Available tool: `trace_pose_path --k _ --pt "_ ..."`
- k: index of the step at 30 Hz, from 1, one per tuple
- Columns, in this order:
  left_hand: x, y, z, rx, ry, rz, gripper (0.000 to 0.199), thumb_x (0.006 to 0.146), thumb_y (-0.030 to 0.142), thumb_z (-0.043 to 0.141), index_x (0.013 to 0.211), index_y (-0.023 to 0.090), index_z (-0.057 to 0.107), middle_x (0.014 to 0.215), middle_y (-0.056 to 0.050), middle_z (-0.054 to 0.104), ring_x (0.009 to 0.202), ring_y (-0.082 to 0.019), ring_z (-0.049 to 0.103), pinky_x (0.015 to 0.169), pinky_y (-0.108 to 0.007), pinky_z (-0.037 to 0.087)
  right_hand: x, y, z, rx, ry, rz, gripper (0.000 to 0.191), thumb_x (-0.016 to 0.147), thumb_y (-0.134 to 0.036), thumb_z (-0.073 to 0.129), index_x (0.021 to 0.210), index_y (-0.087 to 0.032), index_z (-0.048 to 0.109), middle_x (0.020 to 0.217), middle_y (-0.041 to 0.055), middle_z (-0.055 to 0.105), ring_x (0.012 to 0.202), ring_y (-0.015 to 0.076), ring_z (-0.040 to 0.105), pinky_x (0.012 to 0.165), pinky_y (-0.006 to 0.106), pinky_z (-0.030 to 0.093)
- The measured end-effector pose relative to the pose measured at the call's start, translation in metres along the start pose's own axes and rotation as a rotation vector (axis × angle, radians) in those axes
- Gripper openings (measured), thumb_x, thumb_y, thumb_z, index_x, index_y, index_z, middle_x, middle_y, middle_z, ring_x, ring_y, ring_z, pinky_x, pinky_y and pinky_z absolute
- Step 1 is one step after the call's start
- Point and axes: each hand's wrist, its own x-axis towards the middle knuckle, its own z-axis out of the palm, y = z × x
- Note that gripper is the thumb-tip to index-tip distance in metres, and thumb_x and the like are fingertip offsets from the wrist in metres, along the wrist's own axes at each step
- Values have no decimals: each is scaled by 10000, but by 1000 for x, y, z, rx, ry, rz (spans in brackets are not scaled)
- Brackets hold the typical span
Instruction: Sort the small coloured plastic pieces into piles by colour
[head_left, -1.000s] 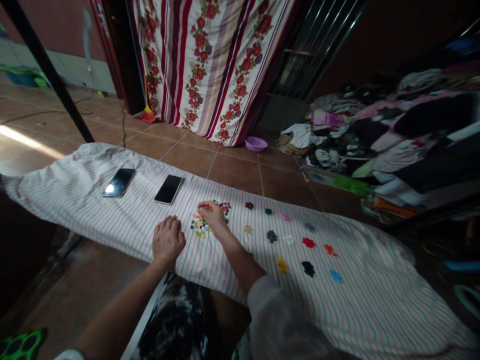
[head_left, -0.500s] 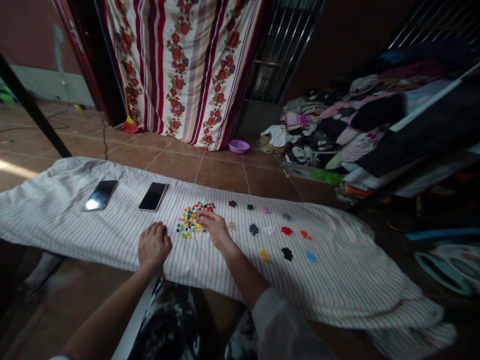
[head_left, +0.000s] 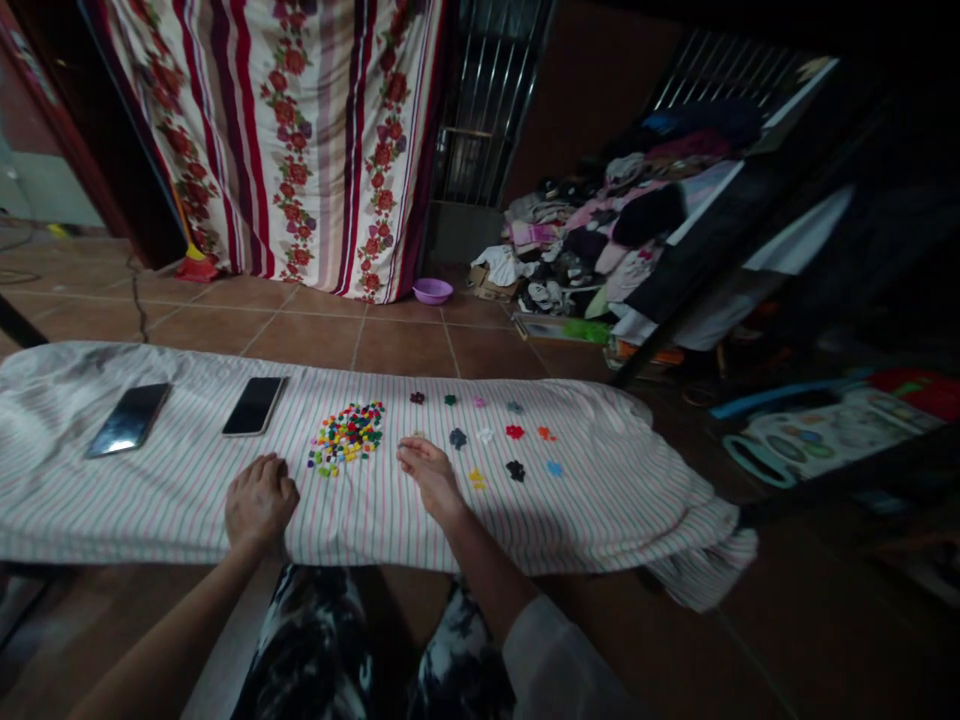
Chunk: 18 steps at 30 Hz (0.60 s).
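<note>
My right hand [head_left: 429, 474] is just right of a mixed pile of small coloured beads [head_left: 346, 438], thumb and fingertips pinched together. What lies between the fingertips is too small to make out. Beyond and right of it, the beads sit in small one-colour groups: dark grey [head_left: 457, 438], white [head_left: 485, 435], red [head_left: 514, 432], yellow [head_left: 477, 480], black [head_left: 515, 470], blue [head_left: 554, 468] and others. A beige group is partly hidden behind my right hand. My left hand [head_left: 261, 500] rests palm down on the striped cloth [head_left: 352, 520], its fingers loosely bent, apparently empty.
Two phones [head_left: 255, 406] lie on the cloth at the left. Past the table stand a purple basin [head_left: 433, 291], a red dustpan [head_left: 196, 266] and a floral curtain [head_left: 322, 150]. A heap of clothes [head_left: 592, 230] is at the back right.
My right hand has left the bead pile and moved off to its right, fingers still pinched. The left hand stays resting on the cloth. The whole view has turned to the right.
</note>
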Motion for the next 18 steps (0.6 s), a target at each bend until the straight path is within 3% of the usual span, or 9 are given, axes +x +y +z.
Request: trace_pose_path --k 5,12,18 --pt "-2 0 -1 4 -4 1 339 804 249 443 1077 175 629 1235 -148 646 1159 -305 570 960 -457 433 2 -7 -38 -19 105 -74 400 517 -424 819 819 -201 681 743 11 656 636 117 544 581 249 412" --pt "-1 1 -2 21 -40 0 338 823 268 421 1065 153 628 1228 -159 651 1154 -309 574 958 -446 433 11 -17 -89 -210 234 -185 386 595 -443 737 879 -186 694 735 5 664 637 123 565 600 251 434" --pt "-1 1 -2 41 -39 -7 332 824 265 415 1066 161 618 1209 -143 651 1145 -290 577 955 -424 425 31 -34 -116 -649 269 -194 245 684 -302 600 869 -180 704 775 27 713 724 171 655 648 264 480"
